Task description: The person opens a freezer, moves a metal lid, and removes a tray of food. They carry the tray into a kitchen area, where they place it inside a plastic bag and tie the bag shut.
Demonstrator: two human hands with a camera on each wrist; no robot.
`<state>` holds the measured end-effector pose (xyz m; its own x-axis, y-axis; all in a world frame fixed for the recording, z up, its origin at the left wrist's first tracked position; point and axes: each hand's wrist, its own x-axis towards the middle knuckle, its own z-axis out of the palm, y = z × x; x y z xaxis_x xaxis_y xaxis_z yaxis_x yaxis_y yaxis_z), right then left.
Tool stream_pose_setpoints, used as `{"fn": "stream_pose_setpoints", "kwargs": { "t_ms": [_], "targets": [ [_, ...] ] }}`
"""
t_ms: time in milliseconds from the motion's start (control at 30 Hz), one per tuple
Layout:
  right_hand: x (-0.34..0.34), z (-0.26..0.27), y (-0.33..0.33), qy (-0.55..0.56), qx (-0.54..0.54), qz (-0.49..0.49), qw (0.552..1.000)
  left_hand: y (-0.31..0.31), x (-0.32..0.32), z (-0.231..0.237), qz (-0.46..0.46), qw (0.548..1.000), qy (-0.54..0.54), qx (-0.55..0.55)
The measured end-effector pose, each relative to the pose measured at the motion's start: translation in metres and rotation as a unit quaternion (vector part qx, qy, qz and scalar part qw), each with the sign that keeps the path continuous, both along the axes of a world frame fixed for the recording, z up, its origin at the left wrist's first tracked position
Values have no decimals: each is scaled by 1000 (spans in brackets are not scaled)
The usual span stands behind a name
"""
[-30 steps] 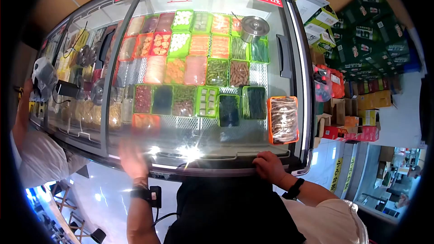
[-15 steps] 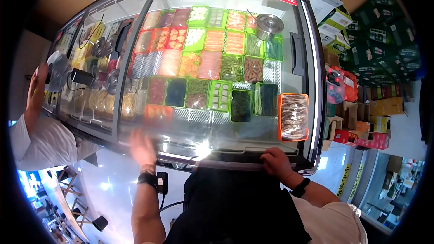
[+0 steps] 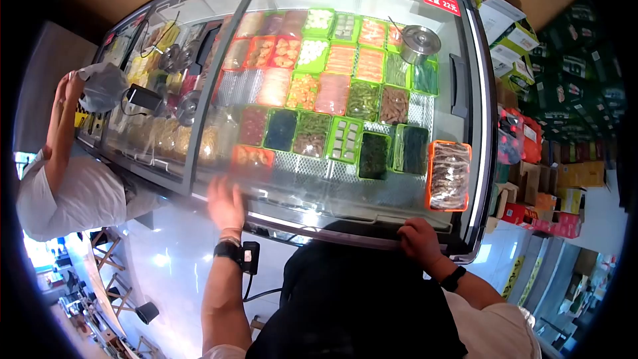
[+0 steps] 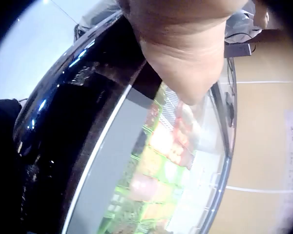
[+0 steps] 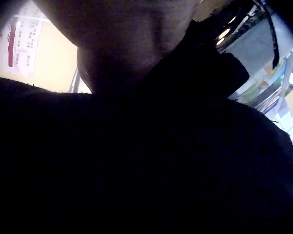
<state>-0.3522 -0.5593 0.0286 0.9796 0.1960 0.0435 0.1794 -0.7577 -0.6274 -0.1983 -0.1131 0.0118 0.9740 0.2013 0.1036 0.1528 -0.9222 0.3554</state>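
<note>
In the head view a long glass-topped display freezer stands before me, filled with red and green trays of food. My left hand lies with fingers spread on the glass near its front edge. The left wrist view shows that hand's heel over the glass. Bent fingers of my right hand grip the front rim near the right corner. Just beyond it, an orange tray of wrapped brown strips lies on top of the glass. The right wrist view is mostly dark clothing, its fingers hidden.
At the far left another person leans in, hands at a clear plastic bag. A black box with a cable and a steel lidded pot stand on the freezer. Cartons and bottles are stacked along the right side.
The whole scene has shifted right in the head view. Both my hands keep their places on the freezer. The other person has leaned further in, both hands now raised by the bag.
</note>
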Motion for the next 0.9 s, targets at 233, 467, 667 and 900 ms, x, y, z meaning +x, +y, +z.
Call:
{"fn": "stream_pose_setpoints", "kwargs": {
  "t_ms": [233, 467, 667, 900],
  "targets": [
    [-1, -11, -4, -18, 0, 12, 1000, 84, 46, 88, 113, 916, -167, -347],
    [0, -6, -2, -14, -4, 7, 1000, 129, 86, 230, 28, 900, -380, -213],
    [-4, -2, -4, -12, -4, -6, 1000, 84, 90, 311, -77, 866, -493, -21],
    [-4, -7, 5, -32, 5, -22, 999, 21, 80, 316, -103, 854, -491, 135]
  ]
}}
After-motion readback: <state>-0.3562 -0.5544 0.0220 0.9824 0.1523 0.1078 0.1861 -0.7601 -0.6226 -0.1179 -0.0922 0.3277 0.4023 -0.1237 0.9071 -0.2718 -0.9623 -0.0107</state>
